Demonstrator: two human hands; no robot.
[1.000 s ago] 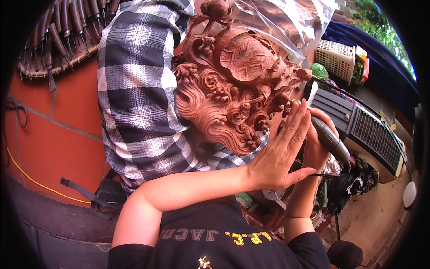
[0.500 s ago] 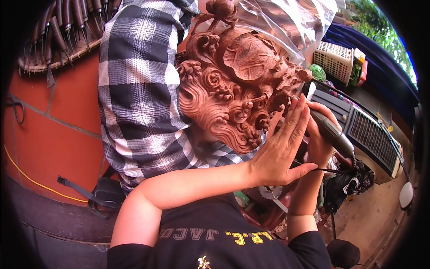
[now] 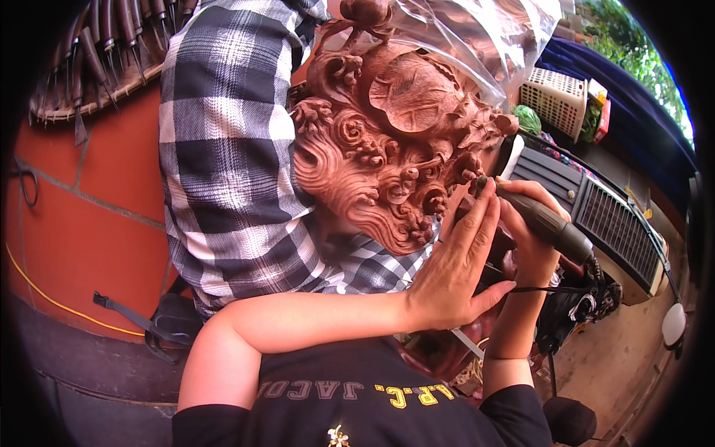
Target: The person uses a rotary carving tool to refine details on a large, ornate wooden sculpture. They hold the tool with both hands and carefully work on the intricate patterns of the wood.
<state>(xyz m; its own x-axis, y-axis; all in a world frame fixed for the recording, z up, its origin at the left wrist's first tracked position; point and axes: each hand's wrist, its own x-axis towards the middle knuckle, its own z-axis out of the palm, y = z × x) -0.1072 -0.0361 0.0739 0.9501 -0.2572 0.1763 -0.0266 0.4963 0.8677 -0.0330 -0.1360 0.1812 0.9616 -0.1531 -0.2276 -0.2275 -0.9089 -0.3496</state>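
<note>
Reddish wood carving (image 3: 387,149) of curls and scrolls, draped above with clear plastic sheet (image 3: 477,37) and resting against a plaid cloth (image 3: 223,149). Left hand (image 3: 454,268), fingers extended and unclenched, steadies the carving's lower edge. Right hand (image 3: 532,238) grips a dark rotary tool (image 3: 540,220), its tip touching the carving's right side.

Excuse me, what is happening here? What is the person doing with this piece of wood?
A person is working on a reddish wood carving full of curls and scrolls, which rests against a black-and-white checked cloth. The right hand grips a dark pen-shaped power tool, its tip at the carving's right edge. The left hand is open, fingers stretched up beside the tool tip, touching the carving. Clear plastic sheet lies behind the carving's top.
</note>
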